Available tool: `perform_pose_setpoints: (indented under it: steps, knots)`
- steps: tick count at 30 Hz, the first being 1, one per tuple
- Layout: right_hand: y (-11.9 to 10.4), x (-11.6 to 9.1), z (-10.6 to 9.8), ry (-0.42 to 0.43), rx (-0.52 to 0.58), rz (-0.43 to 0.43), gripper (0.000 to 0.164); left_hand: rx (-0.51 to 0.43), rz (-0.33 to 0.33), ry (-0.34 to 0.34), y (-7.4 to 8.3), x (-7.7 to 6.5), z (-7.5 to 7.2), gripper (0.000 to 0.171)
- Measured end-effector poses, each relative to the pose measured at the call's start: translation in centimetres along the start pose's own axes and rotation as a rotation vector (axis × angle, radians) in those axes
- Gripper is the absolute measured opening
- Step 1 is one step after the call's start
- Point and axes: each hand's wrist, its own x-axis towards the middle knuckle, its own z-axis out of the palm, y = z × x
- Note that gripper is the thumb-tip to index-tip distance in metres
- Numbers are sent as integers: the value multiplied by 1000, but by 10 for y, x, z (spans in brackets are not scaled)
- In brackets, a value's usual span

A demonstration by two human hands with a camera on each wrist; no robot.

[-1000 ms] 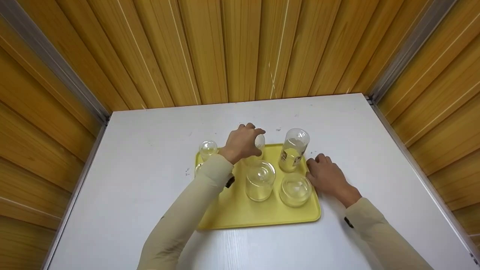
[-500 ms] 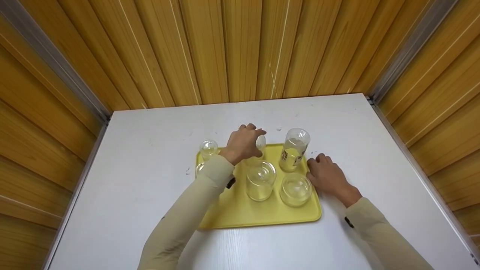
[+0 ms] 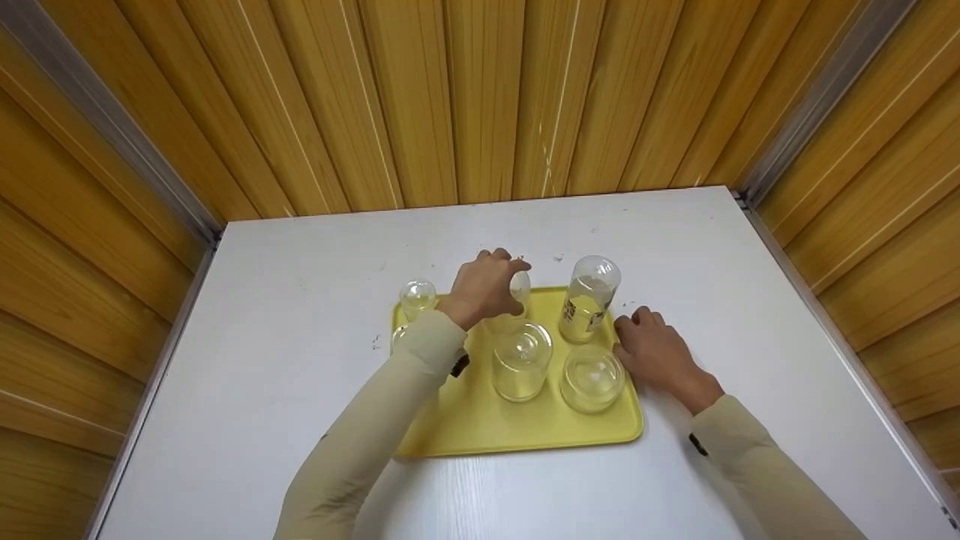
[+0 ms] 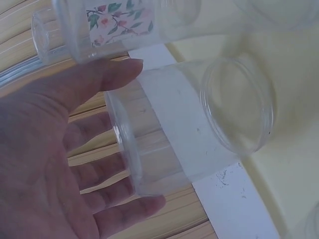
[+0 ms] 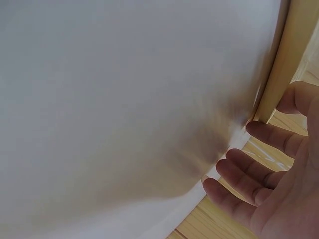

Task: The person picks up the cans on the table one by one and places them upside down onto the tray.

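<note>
My left hand (image 3: 484, 286) grips a clear drinking glass (image 4: 164, 134) at the back middle of a yellow tray (image 3: 480, 435). In the left wrist view the thumb lies along one side of its upper end and the fingers curl round the other; the head view shows only part of it past the hand. My right hand (image 3: 654, 352) is beside the tray's right edge. The right wrist view has its thumb and index fingertip at the tray's side, the other fingers loosely bent with tips close to the white table (image 5: 124, 99).
A tall glass with a floral print (image 3: 589, 300) stands at the tray's back right, a short wide glass (image 3: 592, 380) before it. Another clear glass (image 3: 521, 364) is mid-tray. Two small glasses, one a round-topped glass (image 3: 417, 298), sit at the left, partly behind the left arm. Wood-patterned panels (image 3: 480, 97) enclose the table.
</note>
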Motion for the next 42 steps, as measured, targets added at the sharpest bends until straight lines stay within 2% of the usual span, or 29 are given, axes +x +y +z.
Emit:
perform_pose_setpoints:
  steps: [8, 19, 28, 34, 42]
  knots:
    - [0, 0, 1, -13, -4, 0, 33, -6, -14, -41, 0, 0, 4, 71]
    - [-1, 0, 2, 10, 2, -8, 31, -16, -19, -47, 2, -1, 5, 71]
    - [1, -1, 2, 9, -9, -11, 29, -14, 0, -37, 3, -2, 6, 73]
    - [2, 0, 2, -5, -20, -11, 28, -12, -11, -42, 4, -3, 6, 71]
    - [2, -2, 2, -10, 8, 23, 36, -87, -13, -6, 1, -6, 1, 68]
